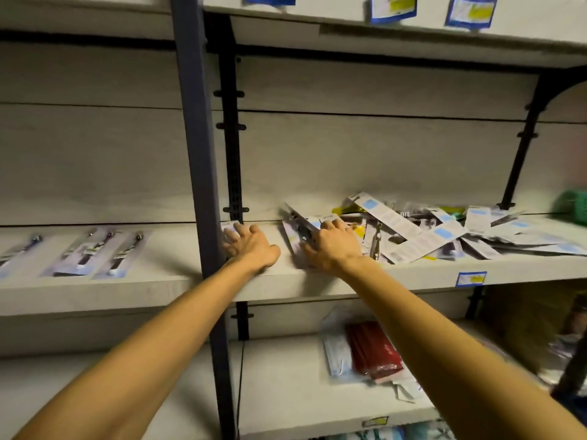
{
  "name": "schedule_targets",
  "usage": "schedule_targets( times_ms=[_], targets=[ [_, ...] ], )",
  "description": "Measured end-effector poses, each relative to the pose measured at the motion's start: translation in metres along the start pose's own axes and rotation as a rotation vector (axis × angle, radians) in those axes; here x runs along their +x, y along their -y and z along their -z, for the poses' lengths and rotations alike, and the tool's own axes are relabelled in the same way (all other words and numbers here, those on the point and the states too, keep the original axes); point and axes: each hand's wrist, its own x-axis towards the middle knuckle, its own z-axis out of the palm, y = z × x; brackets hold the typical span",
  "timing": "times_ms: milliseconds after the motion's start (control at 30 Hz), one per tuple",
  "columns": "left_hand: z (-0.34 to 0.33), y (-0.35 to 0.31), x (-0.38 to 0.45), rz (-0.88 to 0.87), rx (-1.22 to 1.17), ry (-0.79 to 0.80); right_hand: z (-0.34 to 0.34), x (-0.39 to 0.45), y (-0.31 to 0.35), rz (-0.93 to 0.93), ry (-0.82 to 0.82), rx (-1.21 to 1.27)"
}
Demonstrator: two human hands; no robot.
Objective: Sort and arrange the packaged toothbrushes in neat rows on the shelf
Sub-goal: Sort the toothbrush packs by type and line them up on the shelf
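— Pale shelf [317,281]: what does each grip do?
— Right hand [333,249] grasps a toothbrush pack [298,236], fingers curled over it. Left hand [251,246] lies spread, pressing a pack [231,224] by the upright post [197,154].
— And beyond?
— A loose heap of packs [444,230] to the right; three packs in a row [85,255] in the left bay.

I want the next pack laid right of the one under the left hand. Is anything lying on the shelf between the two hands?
Nothing visible does. The shelf between the left hand and the right hand looks bare. The jumbled pile of packs lies to the right of the right hand.
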Motion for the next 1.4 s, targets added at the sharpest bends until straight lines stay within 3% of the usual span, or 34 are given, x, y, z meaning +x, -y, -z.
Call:
schedule_targets(
  times_ms=[100,267,500,600,800,1133,1400],
  targets=[
    [-0.013,0.008,0.010,0.078,-0.038,0.038,-0.008,0.014,-0.011,-0.005,0.033,0.007],
    [-0.012,0.009,0.015,0.092,-0.184,-0.026,-0.021,0.025,-0.013,0.115,-0.083,0.013],
    [-0.009,0.003,0.014,0.132,-0.903,-0.230,-0.040,0.034,-0.012,0.173,-0.182,0.226],
    [-0.006,0.006,0.016,0.161,-1.101,-0.286,-0.043,0.032,-0.015,0.187,-0.214,0.373],
    [-0.005,0.002,0.009,0.085,-1.228,-0.365,-0.042,0.032,-0.020,0.178,-0.308,0.588],
    [-0.001,-0.010,-0.013,0.104,-1.362,-0.417,-0.044,0.031,-0.027,0.119,-0.277,1.071],
    [0.003,-0.035,-0.036,0.085,-1.329,-0.382,-0.032,0.018,-0.027,0.164,-0.487,1.096]
  ],
)
